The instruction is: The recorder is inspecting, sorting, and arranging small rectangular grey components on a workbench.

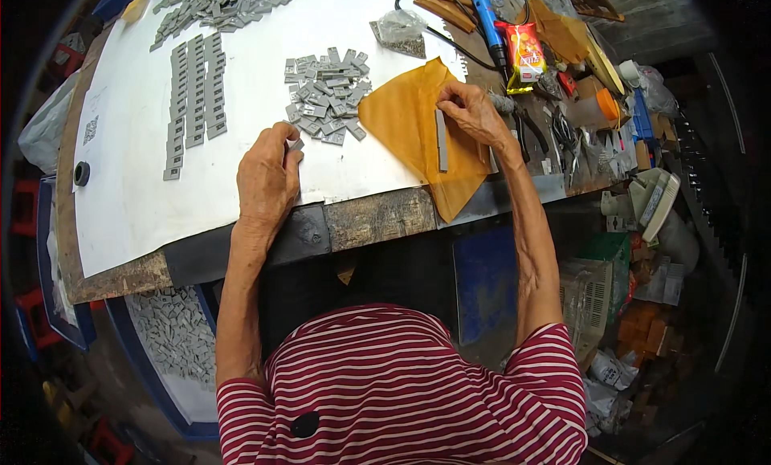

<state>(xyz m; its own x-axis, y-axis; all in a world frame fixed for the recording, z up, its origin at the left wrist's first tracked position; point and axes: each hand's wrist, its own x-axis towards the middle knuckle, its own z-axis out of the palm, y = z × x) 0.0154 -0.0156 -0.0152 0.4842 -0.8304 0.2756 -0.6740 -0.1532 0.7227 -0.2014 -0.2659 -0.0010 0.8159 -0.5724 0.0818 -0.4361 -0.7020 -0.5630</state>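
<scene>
Pinching a small grey piece [297, 145] in the left hand [269, 176], well left of the yellow sheet [397, 112]. Reaching with the right hand [475, 116], bent fingers drawn together, to the upper end of a long grey bar [441, 144] over the yellow sheet; impossible to tell whether gripping the bar or merely touching, or whether resting flat.

Could drop the small piece through too light a pinch, and lose track of it near the loose pile [328, 95], just left of the yellow sheet. Might tilt or drag the bar by catching a crease in the sheet. Could disturb the neat rows [195, 95], farther left of the yellow sheet, through a careless sideways sweep of the left hand.
</scene>
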